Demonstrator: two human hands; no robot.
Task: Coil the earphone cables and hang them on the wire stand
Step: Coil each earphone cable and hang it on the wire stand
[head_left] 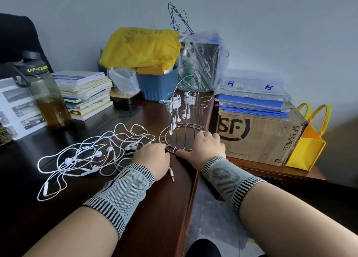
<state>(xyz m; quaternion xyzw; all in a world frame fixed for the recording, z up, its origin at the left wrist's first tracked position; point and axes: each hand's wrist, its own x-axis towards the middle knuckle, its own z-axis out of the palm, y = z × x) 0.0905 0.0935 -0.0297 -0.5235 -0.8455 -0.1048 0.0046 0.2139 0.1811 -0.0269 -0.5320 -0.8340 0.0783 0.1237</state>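
Wire stand (184, 121) sits near desk edge, two coiled earphone sets (182, 101) already hanging off upper hooks. Both hands on base ring. Right hand (205, 148) lies over ring's near right side, fingers fairly flat, thumb stretched along near rim. Left hand (153, 158) touches ring's left side, fingers hidden from here so can't tell grip.

Loose earphone tangle (87, 156) lies just left on desk (155, 208), plug near left wrist.

Tip imo: steady stand, keep base off edge, then tease out one cable from tangle before coiling.
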